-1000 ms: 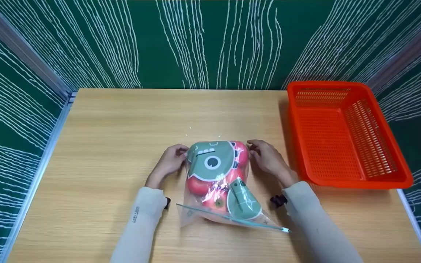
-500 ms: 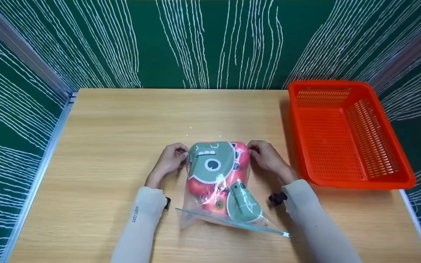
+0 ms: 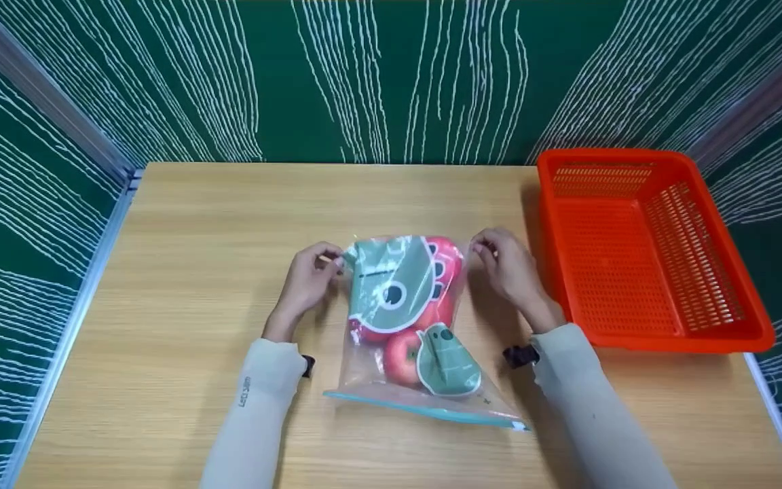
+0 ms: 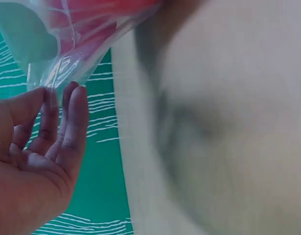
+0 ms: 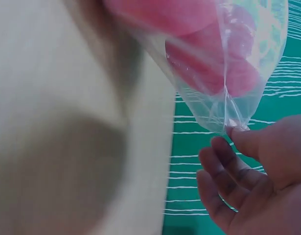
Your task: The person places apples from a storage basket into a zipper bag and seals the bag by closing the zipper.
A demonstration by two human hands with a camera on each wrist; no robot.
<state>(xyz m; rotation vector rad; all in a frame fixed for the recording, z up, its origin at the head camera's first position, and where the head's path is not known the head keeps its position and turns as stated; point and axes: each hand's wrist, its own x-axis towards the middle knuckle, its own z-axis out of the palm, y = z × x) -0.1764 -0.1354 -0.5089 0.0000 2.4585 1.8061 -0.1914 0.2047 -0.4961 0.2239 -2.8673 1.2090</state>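
Observation:
A clear zip bag (image 3: 391,285) with a green cartoon print lies over the middle of the table, its blue-green zip edge (image 3: 425,409) facing me. Red apples (image 3: 401,358) show through the plastic. At the bag's far left corner, my left hand (image 3: 306,282) pinches the film between thumb and fingers. My right hand (image 3: 510,268) pinches the far right corner. Both wrist views show the film gathered at the fingertips, with the left hand (image 4: 47,142) and the right hand (image 5: 258,176) below the bag's corners. The white slider (image 3: 518,426) sits at the zip's right end.
A red plastic basket (image 3: 615,265) with slotted sides stands at the table's right, beyond my right hand. Green walls (image 3: 398,81) with white wavy lines surround the wooden table (image 3: 214,224) at the back and sides.
Both hands have moved away from me and slightly apart, drawing the bag's far end with them. Apples inside have shifted, and the zip edge lies flatter.

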